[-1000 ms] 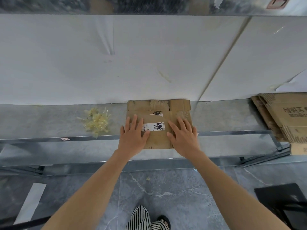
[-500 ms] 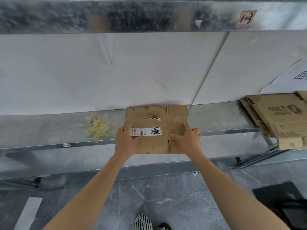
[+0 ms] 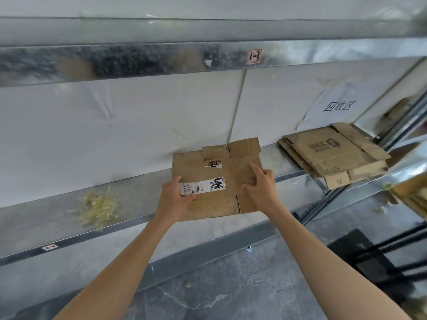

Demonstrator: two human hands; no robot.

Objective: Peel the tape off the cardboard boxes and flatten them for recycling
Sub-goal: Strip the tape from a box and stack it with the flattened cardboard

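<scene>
A flattened brown cardboard box [image 3: 221,174] with a white shipping label lies on the metal shelf [image 3: 138,204], its near edge hanging past the shelf front. My left hand [image 3: 176,199] grips its left edge, thumb on top beside the label. My right hand [image 3: 261,188] holds the right side, fingers curled on the top face near a flap slit. To the right, a stack of flattened cardboard boxes [image 3: 335,153] sits further along the shelf under a paper sign.
A heap of yellowish peeled tape scraps [image 3: 98,207] lies on the shelf to the left. A metal upper shelf beam [image 3: 161,58] runs overhead. A white wall panel backs the shelf. More cardboard [image 3: 413,195] and a black stool [image 3: 374,257] are at the right.
Both hands went from pressing flat on the box to gripping its edges. The view has swung right, bringing the stack of flattened boxes and the sign closer to centre.
</scene>
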